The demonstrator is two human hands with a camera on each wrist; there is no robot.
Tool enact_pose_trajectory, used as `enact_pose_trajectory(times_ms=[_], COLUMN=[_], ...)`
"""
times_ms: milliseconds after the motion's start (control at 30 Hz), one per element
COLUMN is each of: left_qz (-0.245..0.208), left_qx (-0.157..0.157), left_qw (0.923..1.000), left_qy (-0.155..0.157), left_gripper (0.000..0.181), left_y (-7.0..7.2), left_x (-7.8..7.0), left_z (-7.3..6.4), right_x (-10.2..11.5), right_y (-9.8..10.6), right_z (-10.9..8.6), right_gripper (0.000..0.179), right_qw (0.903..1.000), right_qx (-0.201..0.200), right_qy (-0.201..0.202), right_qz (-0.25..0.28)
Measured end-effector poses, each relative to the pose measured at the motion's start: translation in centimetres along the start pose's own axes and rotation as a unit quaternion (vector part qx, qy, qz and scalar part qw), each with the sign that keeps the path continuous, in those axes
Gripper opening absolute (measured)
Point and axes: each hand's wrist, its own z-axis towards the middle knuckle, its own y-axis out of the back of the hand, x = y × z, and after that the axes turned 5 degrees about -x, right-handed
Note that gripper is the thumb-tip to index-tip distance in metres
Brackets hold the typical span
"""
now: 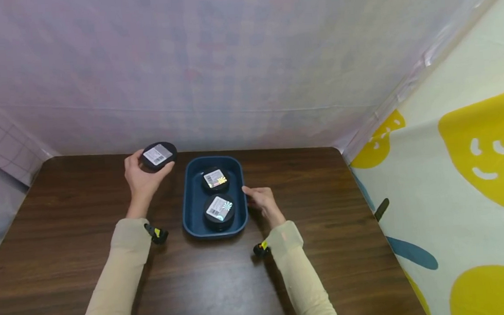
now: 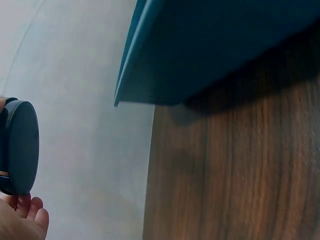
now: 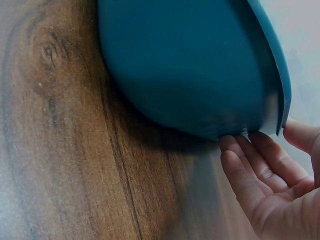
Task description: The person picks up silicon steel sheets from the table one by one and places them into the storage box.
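My left hand (image 1: 142, 182) grips a round black tub (image 1: 159, 155) by its sides, thumb and fingers on opposite edges, and holds it up to the left of the blue tray. A white label with a barcode faces up on it; its plain dark base (image 2: 24, 147) shows in the left wrist view. At the tray's right side, my right hand (image 1: 264, 203) has its thumb on the rim and its fingers against the outer wall of the blue tray (image 3: 190, 65). Inside the tray sit two similar round tubs, a far one (image 1: 215, 179) and a near one (image 1: 219, 211), both labelled.
The tray stands on a dark wood-grain table (image 1: 208, 287). A pale cloth wall (image 1: 211, 82) rises along the table's back edge. To the right hangs a white cloth (image 1: 416, 190) with yellow fruit figures. Both wrists carry small black cameras.
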Motion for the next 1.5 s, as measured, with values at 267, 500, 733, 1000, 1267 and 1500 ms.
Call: enact_pose_trajectory(times_ms=[267, 500, 733, 1000, 1267, 1500], left_qz=[-0.006, -0.011, -0.006, -0.01, -0.007, 0.007], left_qx=[0.04, 0.059, 0.078, 0.09, 0.131, 0.182], left_qw=[0.9985, 0.9961, 0.9935, 0.9909, 0.9864, 0.9796], left_qy=[-0.036, -0.065, -0.083, -0.1, -0.099, -0.084], left_gripper=[0.073, 0.074, 0.074, 0.075, 0.078, 0.08], left_y=[-1.6, -3.2, -4.4, -5.5, -6.8, -7.6], left_x=[-1.3, -2.4, -3.1, -3.6, -3.7, -3.9], left_z=[0.0, -0.2, -0.4, -0.7, -1.3, -2.2], right_x=[-0.1, 0.0, 0.0, 0.1, 0.3, 0.1], right_y=[0.0, 0.0, -0.2, -0.5, -0.6, -0.6], right_z=[0.0, -0.1, -0.4, -0.4, -0.8, -0.4], right_gripper=[0.033, 0.033, 0.033, 0.034, 0.037, 0.036], right_qw=[1.0, 1.0, 1.0, 0.9999, 0.9998, 0.9999], right_qx=[0.001, 0.004, 0.007, 0.012, 0.017, 0.011], right_qy=[0.001, 0.0, 0.002, -0.005, -0.004, -0.012], right_qz=[0.003, 0.002, 0.0, 0.003, -0.004, -0.002])
